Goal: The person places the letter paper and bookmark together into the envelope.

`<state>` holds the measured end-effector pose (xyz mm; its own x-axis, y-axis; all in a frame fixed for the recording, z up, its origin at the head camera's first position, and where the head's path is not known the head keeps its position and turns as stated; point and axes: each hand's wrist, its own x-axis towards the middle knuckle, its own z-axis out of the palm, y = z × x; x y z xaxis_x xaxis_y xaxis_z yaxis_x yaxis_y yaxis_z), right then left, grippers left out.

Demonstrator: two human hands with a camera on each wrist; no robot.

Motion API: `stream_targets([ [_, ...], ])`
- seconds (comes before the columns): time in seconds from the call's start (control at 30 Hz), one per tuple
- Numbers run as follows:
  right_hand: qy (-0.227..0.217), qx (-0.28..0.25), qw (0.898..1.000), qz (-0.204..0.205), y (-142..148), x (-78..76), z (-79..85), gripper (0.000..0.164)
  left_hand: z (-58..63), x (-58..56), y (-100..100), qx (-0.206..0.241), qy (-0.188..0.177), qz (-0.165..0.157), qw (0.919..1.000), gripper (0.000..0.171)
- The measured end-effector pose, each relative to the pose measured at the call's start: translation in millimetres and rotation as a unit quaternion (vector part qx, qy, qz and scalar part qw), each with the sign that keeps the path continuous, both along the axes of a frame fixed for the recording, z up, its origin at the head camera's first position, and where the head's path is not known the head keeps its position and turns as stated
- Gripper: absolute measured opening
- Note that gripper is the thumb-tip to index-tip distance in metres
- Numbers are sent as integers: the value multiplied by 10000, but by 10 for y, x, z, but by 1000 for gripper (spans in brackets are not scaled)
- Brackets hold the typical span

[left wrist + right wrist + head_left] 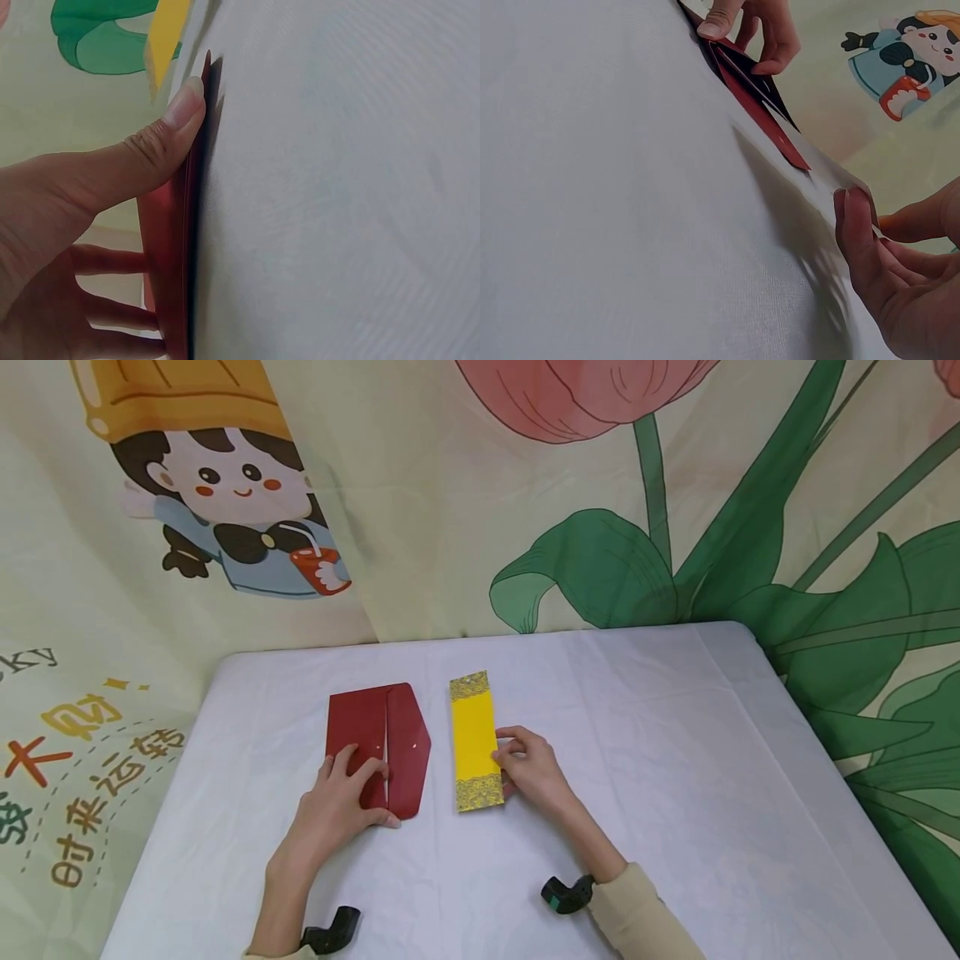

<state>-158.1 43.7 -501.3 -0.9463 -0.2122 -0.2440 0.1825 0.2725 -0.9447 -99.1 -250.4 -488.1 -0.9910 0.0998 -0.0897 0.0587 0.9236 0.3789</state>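
A dark red envelope [408, 743] lies on the table, its pointed flap folded out to the right. My left hand [333, 814] rests on its lower part, fingers spread by the slit and the thumb at the near edge. The left wrist view shows that thumb [172, 124] along the envelope's edge. To the right, my right hand [536, 777] pinches a long yellow card [474, 735] by its right edge. Patterned bands cross both card ends. From the right wrist view, the card's pale underside [836, 171] is raised over the cloth, and the envelope's mouth gapes.
A white cloth covers the table [637, 735]. Behind it hangs a printed curtain [420, 510] with a cartoon figure and large flowers. A black wrist camera [567, 894] sits at the right wrist, another [332, 930] at the left.
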Motion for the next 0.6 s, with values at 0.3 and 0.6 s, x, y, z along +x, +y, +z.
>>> stream_targets([
  [0.3,27,40,9999,111,-113,-48,25,40,-6,-14,16,-75,5,63,10000,73],
  [0.6,131,34,9997,227,-232,-74,23,40,-10,-6,-2,-67,-58,117,9999,72],
])
